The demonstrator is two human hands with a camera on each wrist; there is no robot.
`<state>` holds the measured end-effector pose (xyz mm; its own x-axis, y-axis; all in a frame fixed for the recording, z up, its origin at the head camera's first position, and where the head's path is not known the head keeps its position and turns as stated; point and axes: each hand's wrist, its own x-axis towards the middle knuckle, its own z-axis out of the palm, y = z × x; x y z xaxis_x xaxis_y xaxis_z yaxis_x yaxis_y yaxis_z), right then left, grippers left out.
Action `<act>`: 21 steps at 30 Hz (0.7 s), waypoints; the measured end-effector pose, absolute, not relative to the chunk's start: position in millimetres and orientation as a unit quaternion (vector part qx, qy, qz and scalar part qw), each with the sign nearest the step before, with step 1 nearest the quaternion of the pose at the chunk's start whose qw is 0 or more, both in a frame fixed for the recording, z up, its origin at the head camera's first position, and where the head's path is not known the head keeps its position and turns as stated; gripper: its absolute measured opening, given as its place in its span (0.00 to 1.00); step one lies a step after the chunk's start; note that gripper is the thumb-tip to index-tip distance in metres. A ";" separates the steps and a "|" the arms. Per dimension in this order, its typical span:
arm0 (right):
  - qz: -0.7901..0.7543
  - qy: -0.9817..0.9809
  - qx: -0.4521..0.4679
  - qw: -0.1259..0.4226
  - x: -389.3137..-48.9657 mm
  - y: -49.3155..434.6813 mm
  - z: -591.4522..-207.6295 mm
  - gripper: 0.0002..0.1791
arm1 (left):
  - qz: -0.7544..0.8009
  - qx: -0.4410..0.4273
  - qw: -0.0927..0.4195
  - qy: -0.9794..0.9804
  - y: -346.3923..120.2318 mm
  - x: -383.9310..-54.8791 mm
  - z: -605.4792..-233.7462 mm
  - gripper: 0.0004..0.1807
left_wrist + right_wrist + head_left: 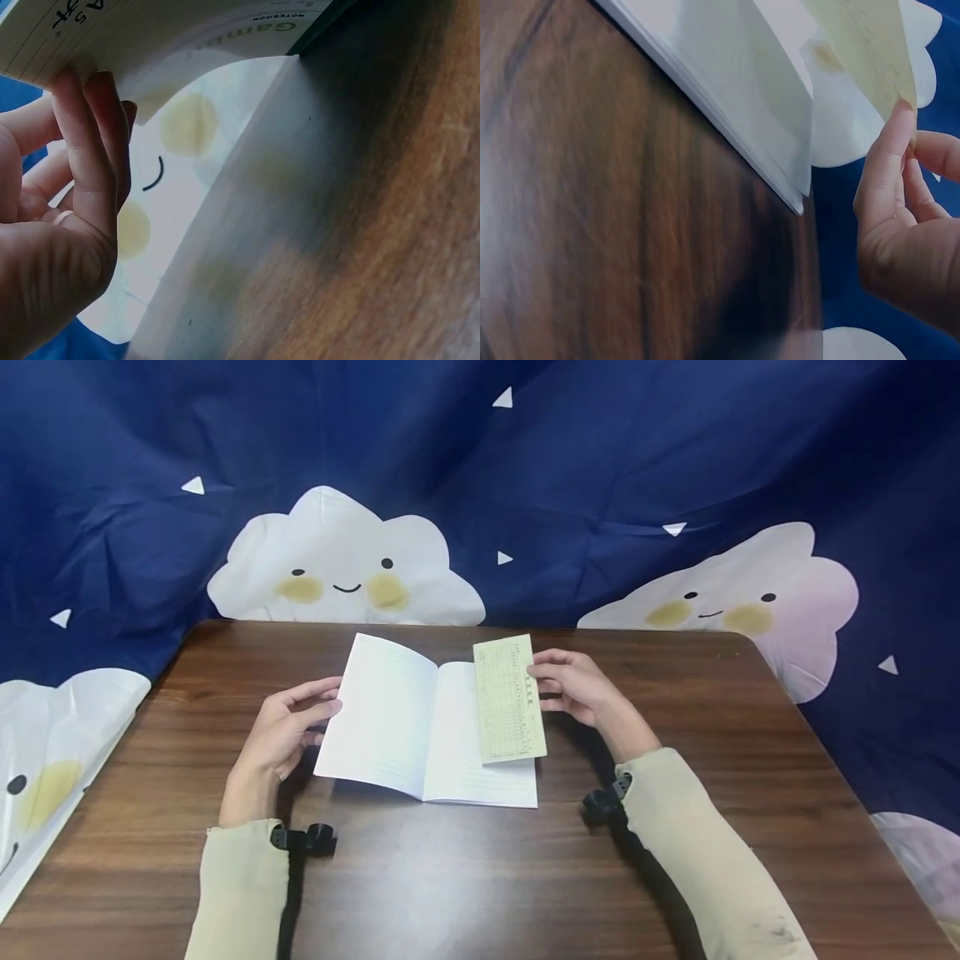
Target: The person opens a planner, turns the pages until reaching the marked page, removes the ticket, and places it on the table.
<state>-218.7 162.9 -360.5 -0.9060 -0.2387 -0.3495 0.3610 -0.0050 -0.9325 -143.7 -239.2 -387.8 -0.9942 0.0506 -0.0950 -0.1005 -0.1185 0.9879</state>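
A white notebook (382, 718) lies spread in the middle of the table, its left side raised. My left hand (281, 727) pinches that side at its outer edge, thumb on the page and fingers behind. From below, the left wrist view catches the printed cover (217, 37), with "NOTEBOOK" on it. Over the right-hand page is a pale yellow-green printed form slip (510, 702) with a ruled grid. My right hand (577, 689) pinches its right edge between thumb and fingers. In the right wrist view the slip (881, 45) stands above the notebook's page stack (727, 112).
The brown wooden table (435, 885) extends around the notebook. Behind its far edge hangs a dark blue cloth (570, 468) with smiling clouds. A small black camera (318, 839) is strapped to the left wrist and another camera (600, 806) to the right.
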 end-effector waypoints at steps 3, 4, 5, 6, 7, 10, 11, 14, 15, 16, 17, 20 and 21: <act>-0.709 0.672 0.045 0.209 -220.4 171.1 -357.6 0.12 | 0.745 -0.016 0.051 0.664 -238.6 -144.7 -387.1 0.24; -0.710 0.671 0.045 0.209 -221.0 173.4 -357.2 0.12 | 0.745 -0.016 0.052 0.665 -238.7 -145.0 -386.7 0.24; -0.711 0.670 0.044 0.209 -221.3 175.5 -356.7 0.12 | 0.745 -0.016 0.053 0.665 -238.8 -145.2 -386.3 0.25; -0.712 0.669 0.043 0.209 -221.8 177.0 -356.0 0.12 | 0.745 -0.017 0.054 0.665 -239.3 -145.3 -385.8 0.25; -0.713 0.669 0.042 0.208 -222.3 179.0 -355.2 0.12 | 0.746 -0.016 0.053 0.664 -239.6 -145.7 -385.0 0.25; -0.716 0.666 0.041 0.205 -224.0 184.8 -352.6 0.12 | 0.752 -0.015 0.050 0.657 -240.5 -147.0 -382.8 0.24; -0.717 0.665 0.041 0.205 -224.6 187.1 -352.0 0.12 | 0.754 -0.015 0.049 0.655 -240.7 -147.3 -382.2 0.24; -0.717 0.666 0.041 0.204 -225.5 194.7 -350.3 0.12 | 0.759 -0.013 0.048 0.649 -240.4 -147.7 -381.5 0.24; -0.716 0.667 0.040 0.203 -225.3 197.6 -349.8 0.12 | 0.759 -0.014 0.048 0.649 -240.1 -147.5 -381.6 0.23; -0.715 0.668 0.041 0.203 -224.9 200.8 -349.5 0.11 | 0.760 -0.015 0.048 0.648 -239.6 -147.3 -381.9 0.23; -0.714 0.669 0.042 0.202 -224.4 204.0 -349.3 0.11 | 0.760 -0.016 0.049 0.648 -239.0 -147.2 -382.3 0.23; -0.715 0.668 0.047 0.203 -222.7 213.8 -350.0 0.10 | 0.759 -0.018 0.052 0.649 -237.5 -146.5 -383.7 0.23; -0.716 0.667 0.050 0.203 -221.9 216.8 -350.4 0.10 | 0.759 -0.018 0.053 0.649 -237.1 -146.2 -384.0 0.23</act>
<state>-221.9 216.8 -350.4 -0.9129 -0.2229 -0.3420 0.3569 -0.0294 -0.9337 -146.2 -237.1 -384.0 -0.9936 0.0574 -0.0968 -0.1046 -0.1532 0.9826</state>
